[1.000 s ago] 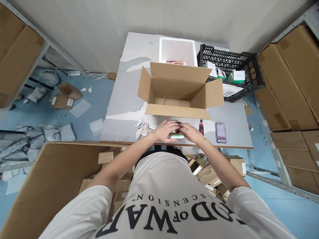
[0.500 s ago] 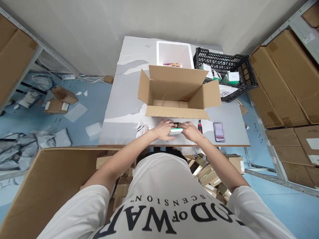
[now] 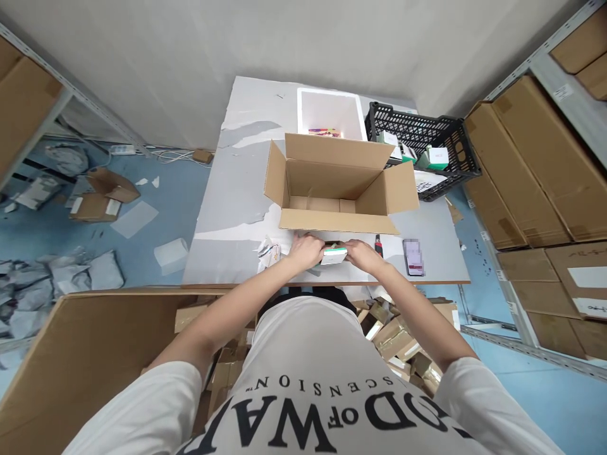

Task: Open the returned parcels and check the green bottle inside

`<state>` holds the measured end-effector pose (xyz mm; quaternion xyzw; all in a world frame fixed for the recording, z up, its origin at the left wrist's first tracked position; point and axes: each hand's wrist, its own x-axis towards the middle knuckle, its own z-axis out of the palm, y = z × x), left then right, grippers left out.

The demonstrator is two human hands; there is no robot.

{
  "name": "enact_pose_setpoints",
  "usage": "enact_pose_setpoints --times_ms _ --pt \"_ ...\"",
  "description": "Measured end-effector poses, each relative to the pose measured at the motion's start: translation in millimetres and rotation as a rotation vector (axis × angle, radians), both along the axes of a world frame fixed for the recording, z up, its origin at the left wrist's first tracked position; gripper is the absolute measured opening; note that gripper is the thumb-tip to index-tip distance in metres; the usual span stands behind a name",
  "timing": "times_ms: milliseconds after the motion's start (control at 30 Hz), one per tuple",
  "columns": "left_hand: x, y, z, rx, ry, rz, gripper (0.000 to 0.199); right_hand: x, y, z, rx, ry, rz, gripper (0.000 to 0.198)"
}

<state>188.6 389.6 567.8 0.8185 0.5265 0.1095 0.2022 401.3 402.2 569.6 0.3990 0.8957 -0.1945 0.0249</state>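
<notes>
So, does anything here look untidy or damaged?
Yes. Crumpled paper lies on the table beside the left hand, and torn boxes and wrappers are scattered on the floor at left.

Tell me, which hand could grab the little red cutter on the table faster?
Probably the right hand. The red cutter lies just beside it on the table. The left hand sits on the far side of the small white and green box, which both hands hold.
</notes>
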Motion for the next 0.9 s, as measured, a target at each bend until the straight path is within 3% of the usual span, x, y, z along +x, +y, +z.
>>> enact_pose_setpoints --times_ms 100,200,333,467,667,900 --pt "5 -13 -6.1 0.037 -0.036 0.050 0.042 0 4 8 -0.055 0.004 -0.052 0.025" --pt "5 -27 -13.9 0.058 -0.061 0.070 0.067 -5 4 16 -0.078 -0.036 -0.080 0.033" --pt "5 -36 -32.4 0.044 -0.079 0.153 0.090 -28 -7 22 0.012 -0.182 -0.118 0.038" --pt "7 -36 -54.6 0.018 -0.157 0.154 0.085 -61 -22 20 0.064 -0.320 -0.295 0.040" --pt "7 -38 -76.2 0.033 -0.269 0.168 0.062 -92 -26 11 -0.034 -0.368 -0.550 0.053" --pt "12 -36 -90.7 0.064 -0.400 0.122 0.060 -100 -13 7 -0.142 -0.471 -0.511 0.044"
